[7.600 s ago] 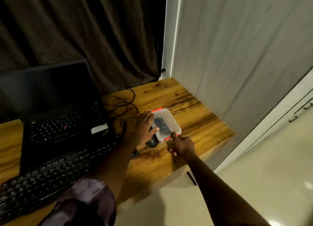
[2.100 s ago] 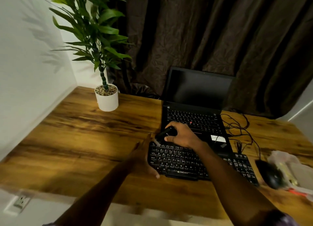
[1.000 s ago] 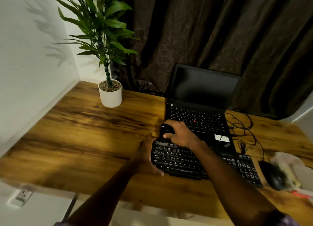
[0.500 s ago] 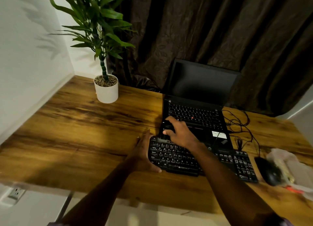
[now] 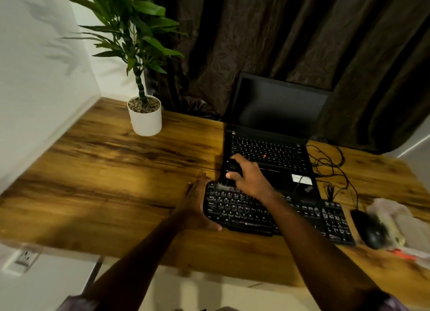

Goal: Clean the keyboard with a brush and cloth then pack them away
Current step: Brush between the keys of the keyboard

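Observation:
A black keyboard [image 5: 300, 217] lies across the wooden desk [image 5: 111, 178] in front of an open black laptop [image 5: 279, 115]. My left hand [image 5: 197, 206] holds the keyboard's left end, fingers along its side and thumb at its front corner. My right hand [image 5: 249, 178] grips a small black brush [image 5: 230, 173], whose pale bristles touch the keyboard's top-left keys. The brush body is mostly hidden in my fingers. At the right edge a clear plastic box [image 5: 409, 231] with an orange clip holds a pale cloth, blurred.
A black mouse [image 5: 368, 229] sits between the keyboard's right end and the plastic box. Black cables [image 5: 330, 168] trail to the right of the laptop. A potted plant [image 5: 145, 115] in a white pot stands at the back left. Dark curtains hang behind.
My right hand with the brush has shifted slightly along the top-left keys. My left hand stays on the keyboard's left end. The view has tilted a little.

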`<control>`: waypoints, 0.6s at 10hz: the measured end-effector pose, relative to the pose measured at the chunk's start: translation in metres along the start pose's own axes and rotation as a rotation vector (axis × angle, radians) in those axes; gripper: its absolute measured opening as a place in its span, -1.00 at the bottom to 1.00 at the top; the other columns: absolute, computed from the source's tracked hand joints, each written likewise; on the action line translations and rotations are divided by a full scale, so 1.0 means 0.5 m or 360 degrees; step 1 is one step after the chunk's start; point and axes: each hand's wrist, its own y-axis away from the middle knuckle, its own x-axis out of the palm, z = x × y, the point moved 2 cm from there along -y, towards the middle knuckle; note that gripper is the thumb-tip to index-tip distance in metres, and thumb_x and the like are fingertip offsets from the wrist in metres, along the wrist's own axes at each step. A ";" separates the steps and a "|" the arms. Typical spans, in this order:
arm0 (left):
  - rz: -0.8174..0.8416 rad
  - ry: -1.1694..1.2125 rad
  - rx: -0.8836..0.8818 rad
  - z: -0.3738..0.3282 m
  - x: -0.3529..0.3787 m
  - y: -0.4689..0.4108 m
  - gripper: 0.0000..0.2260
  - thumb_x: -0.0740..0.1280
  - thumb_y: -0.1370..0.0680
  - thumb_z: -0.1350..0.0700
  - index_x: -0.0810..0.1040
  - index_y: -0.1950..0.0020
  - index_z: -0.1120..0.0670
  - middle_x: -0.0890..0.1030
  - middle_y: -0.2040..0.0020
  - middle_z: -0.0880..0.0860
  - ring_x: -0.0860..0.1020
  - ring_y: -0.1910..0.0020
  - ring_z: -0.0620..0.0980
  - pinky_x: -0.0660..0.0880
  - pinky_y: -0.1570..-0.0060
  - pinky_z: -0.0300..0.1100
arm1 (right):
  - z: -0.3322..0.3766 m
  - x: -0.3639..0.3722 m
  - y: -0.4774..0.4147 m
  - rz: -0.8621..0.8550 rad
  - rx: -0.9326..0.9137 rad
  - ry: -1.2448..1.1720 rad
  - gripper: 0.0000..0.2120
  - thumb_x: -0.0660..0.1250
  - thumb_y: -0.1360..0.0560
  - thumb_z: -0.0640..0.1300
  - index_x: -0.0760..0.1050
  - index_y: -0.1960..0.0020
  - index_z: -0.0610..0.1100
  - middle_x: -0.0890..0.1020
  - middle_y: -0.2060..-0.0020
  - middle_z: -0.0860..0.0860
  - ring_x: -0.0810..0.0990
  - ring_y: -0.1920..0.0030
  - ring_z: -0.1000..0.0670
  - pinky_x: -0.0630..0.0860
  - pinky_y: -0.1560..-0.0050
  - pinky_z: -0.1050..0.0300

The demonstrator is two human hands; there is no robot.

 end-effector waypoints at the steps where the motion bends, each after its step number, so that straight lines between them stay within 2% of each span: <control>1: -0.0030 -0.0018 -0.0028 0.023 0.016 -0.006 0.35 0.49 0.00 -0.53 -0.09 -0.60 -0.07 0.13 -0.60 0.02 0.07 -0.59 0.06 -0.07 -0.55 0.14 | -0.005 -0.008 0.002 0.0010 0.0002 0.0003 -0.63 0.38 -0.56 -0.19 0.40 -0.33 -0.04 0.60 -0.05 -0.05 0.64 0.03 0.03 0.62 0.19 0.22; 2: -0.0053 -0.0010 -0.0015 -0.010 -0.011 0.008 0.34 0.54 -0.02 -0.46 -0.10 -0.59 -0.07 0.16 -0.60 0.01 0.08 -0.59 0.04 -0.10 -0.56 0.13 | 0.011 0.015 -0.001 -0.0019 -0.0008 -0.0068 -0.66 0.39 -0.56 -0.19 0.42 -0.30 -0.05 0.59 -0.03 -0.05 0.63 0.08 0.09 0.58 0.31 0.30; 3: -0.0071 0.0062 0.0109 -0.015 -0.013 0.009 0.34 0.56 -0.03 -0.41 -0.09 -0.59 0.00 0.19 -0.58 -0.02 0.10 -0.57 -0.02 -0.15 -0.56 0.12 | 0.019 0.040 -0.003 -0.0003 -0.0027 -0.0148 -0.66 0.38 -0.57 -0.19 0.42 -0.30 -0.03 0.58 -0.05 -0.07 0.63 0.07 0.09 0.55 0.33 0.35; 4: -0.0050 0.0029 0.0062 -0.019 -0.017 0.011 0.30 0.52 0.01 -0.50 0.03 -0.56 -0.03 0.23 -0.55 0.00 0.15 -0.56 0.01 -0.10 -0.56 0.16 | 0.009 0.020 0.003 0.0019 -0.0011 -0.0117 -0.64 0.36 -0.58 -0.21 0.40 -0.33 -0.03 0.57 -0.05 -0.03 0.59 0.09 0.17 0.51 0.35 0.42; 5: -0.0027 0.0101 0.0040 -0.019 -0.018 0.013 0.21 0.53 -0.01 -0.47 0.12 -0.52 -0.04 0.30 -0.51 -0.01 0.23 -0.52 -0.01 -0.05 -0.56 0.14 | -0.012 -0.007 0.012 0.0050 0.0039 -0.0047 -0.61 0.35 -0.58 -0.20 0.37 -0.36 -0.01 0.57 -0.07 -0.03 0.59 0.09 0.17 0.50 0.36 0.41; 6: -0.0042 0.0239 -0.0039 -0.020 -0.018 0.023 0.21 0.48 -0.02 -0.51 0.17 -0.53 0.01 0.34 -0.47 -0.04 0.25 -0.50 -0.06 -0.08 -0.55 -0.13 | -0.007 -0.002 0.011 0.0010 0.0026 -0.0054 -0.63 0.36 -0.57 -0.21 0.39 -0.34 -0.04 0.57 -0.03 -0.02 0.59 0.14 0.17 0.49 0.37 0.41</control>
